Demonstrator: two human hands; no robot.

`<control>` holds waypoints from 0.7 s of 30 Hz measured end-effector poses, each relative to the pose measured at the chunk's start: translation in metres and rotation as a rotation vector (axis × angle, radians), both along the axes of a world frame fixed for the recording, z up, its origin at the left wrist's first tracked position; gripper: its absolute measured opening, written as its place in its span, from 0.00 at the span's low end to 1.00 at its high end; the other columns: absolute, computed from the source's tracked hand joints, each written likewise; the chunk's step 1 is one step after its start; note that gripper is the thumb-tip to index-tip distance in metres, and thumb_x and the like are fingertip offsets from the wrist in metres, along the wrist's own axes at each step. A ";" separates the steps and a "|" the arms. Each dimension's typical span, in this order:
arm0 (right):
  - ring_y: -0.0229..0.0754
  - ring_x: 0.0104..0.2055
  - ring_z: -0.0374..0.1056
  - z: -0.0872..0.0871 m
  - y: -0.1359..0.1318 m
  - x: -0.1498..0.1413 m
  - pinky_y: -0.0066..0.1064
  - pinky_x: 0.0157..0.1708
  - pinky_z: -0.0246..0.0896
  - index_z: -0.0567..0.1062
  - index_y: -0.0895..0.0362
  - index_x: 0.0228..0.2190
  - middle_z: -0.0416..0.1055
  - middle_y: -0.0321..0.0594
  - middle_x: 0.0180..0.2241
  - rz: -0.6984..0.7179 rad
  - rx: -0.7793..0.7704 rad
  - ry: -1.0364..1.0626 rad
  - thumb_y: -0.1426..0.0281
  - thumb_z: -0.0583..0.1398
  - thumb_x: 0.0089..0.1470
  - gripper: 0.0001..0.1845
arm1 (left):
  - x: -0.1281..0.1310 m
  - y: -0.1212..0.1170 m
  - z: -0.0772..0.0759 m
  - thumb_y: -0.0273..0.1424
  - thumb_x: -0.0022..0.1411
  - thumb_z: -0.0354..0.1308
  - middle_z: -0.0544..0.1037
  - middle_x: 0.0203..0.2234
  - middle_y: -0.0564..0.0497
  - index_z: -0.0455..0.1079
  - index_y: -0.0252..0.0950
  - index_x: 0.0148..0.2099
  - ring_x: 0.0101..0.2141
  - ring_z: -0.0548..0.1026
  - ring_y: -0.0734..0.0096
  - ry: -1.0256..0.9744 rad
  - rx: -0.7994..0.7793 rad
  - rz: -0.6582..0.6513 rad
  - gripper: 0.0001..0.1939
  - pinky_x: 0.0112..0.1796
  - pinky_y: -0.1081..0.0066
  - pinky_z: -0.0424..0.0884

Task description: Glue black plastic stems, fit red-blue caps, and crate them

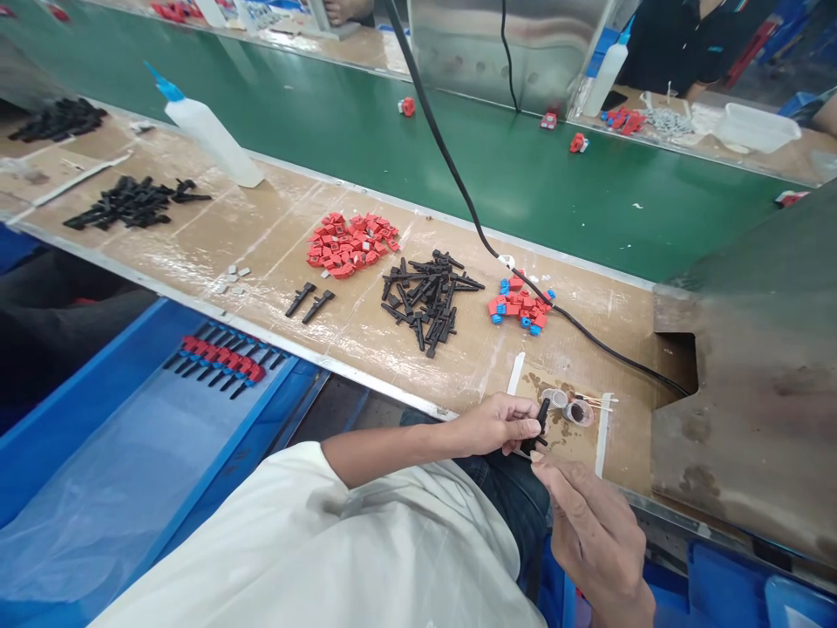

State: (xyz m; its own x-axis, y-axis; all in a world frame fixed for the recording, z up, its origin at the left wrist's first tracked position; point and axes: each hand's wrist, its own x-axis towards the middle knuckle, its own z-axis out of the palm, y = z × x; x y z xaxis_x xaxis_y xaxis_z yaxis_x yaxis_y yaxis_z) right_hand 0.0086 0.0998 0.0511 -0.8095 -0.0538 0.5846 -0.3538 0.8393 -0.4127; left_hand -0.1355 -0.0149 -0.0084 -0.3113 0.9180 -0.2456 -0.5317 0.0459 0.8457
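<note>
Left hand around part-hidden black piece

A black cable hangs before a green belt, with 1 translucent tub beyond.

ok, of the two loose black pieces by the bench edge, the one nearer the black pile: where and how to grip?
Probably pinch that black piece near mid-length, from above, across its narrow width: it's long and slim, lying on the bench, and a gap separates it from its neighbour.
</note>
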 end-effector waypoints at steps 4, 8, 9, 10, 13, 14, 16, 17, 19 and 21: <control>0.41 0.35 0.78 -0.008 -0.005 0.002 0.31 0.33 0.77 0.76 0.51 0.52 0.81 0.38 0.39 -0.151 -0.241 0.069 0.87 0.62 0.53 0.29 | -0.001 -0.002 -0.001 0.57 0.43 0.70 0.73 0.22 0.53 0.69 0.32 0.33 0.17 0.64 0.82 -0.202 0.040 0.008 0.32 0.18 0.77 0.56; 0.41 0.28 0.76 -0.016 -0.014 0.003 0.31 0.23 0.74 0.81 0.53 0.42 0.81 0.39 0.35 -0.355 -0.633 0.111 0.81 0.64 0.54 0.16 | -0.002 -0.004 -0.001 0.52 0.42 0.74 0.76 0.25 0.51 0.71 0.31 0.34 0.19 0.68 0.81 -0.361 0.060 0.002 0.30 0.18 0.79 0.57; 0.40 0.26 0.76 -0.016 -0.016 0.003 0.30 0.21 0.73 0.82 0.54 0.39 0.81 0.39 0.33 -0.403 -0.722 0.124 0.79 0.65 0.54 0.11 | -0.002 -0.004 -0.002 0.51 0.41 0.75 0.76 0.25 0.50 0.71 0.31 0.35 0.20 0.69 0.80 -0.384 0.065 -0.007 0.30 0.18 0.79 0.57; 0.40 0.25 0.75 -0.015 -0.017 0.002 0.29 0.20 0.72 0.82 0.55 0.37 0.81 0.40 0.32 -0.449 -0.814 0.138 0.76 0.66 0.54 0.08 | -0.002 -0.004 -0.003 0.51 0.41 0.75 0.77 0.25 0.49 0.71 0.31 0.35 0.20 0.70 0.79 -0.401 0.070 -0.018 0.30 0.17 0.79 0.57; 0.38 0.21 0.73 -0.009 -0.015 0.000 0.27 0.17 0.68 0.82 0.57 0.33 0.80 0.40 0.28 -0.556 -1.074 0.181 0.69 0.71 0.50 0.08 | -0.002 -0.005 -0.007 0.49 0.40 0.76 0.78 0.25 0.48 0.71 0.31 0.34 0.21 0.71 0.78 -0.446 0.085 -0.027 0.30 0.17 0.79 0.57; 0.38 0.21 0.73 -0.007 -0.013 -0.002 0.27 0.17 0.68 0.82 0.57 0.33 0.80 0.40 0.28 -0.582 -1.123 0.199 0.67 0.72 0.48 0.10 | -0.002 -0.005 -0.006 0.48 0.41 0.76 0.78 0.25 0.48 0.71 0.31 0.34 0.21 0.71 0.79 -0.457 0.089 -0.024 0.29 0.18 0.79 0.58; 0.38 0.21 0.73 -0.004 -0.007 -0.006 0.28 0.19 0.67 0.82 0.57 0.33 0.80 0.39 0.28 -0.653 -1.111 0.251 0.65 0.73 0.46 0.12 | -0.004 -0.007 -0.004 0.47 0.42 0.76 0.78 0.25 0.48 0.71 0.30 0.35 0.20 0.71 0.80 -0.470 0.097 -0.016 0.28 0.19 0.79 0.59; 0.38 0.23 0.73 -0.003 -0.003 -0.008 0.29 0.21 0.68 0.82 0.58 0.34 0.80 0.39 0.28 -0.706 -1.052 0.272 0.65 0.72 0.48 0.12 | -0.004 -0.008 -0.002 0.46 0.42 0.76 0.78 0.25 0.48 0.72 0.30 0.35 0.20 0.71 0.80 -0.472 0.104 -0.013 0.28 0.19 0.79 0.59; 0.39 0.25 0.73 -0.006 0.004 -0.012 0.31 0.25 0.69 0.82 0.59 0.37 0.79 0.40 0.29 -0.816 -0.876 0.270 0.63 0.69 0.52 0.13 | -0.006 -0.009 0.003 0.45 0.43 0.76 0.78 0.25 0.48 0.72 0.30 0.35 0.21 0.71 0.80 -0.478 0.115 -0.008 0.27 0.20 0.79 0.60; 0.40 0.28 0.74 -0.012 0.011 -0.015 0.33 0.29 0.70 0.81 0.60 0.39 0.79 0.41 0.31 -0.869 -0.710 0.208 0.62 0.66 0.57 0.15 | -0.008 -0.010 0.006 0.45 0.42 0.77 0.78 0.25 0.49 0.72 0.30 0.35 0.21 0.71 0.81 -0.493 0.122 -0.001 0.27 0.21 0.80 0.60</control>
State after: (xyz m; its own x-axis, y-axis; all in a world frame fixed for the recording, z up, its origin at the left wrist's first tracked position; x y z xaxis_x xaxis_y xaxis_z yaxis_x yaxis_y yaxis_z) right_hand -0.0065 0.1106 0.0393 -0.2953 0.8739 0.3861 0.1157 0.4339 -0.8935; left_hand -0.1433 -0.0253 -0.0025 -0.1841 0.9495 -0.2540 -0.8692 -0.0366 0.4931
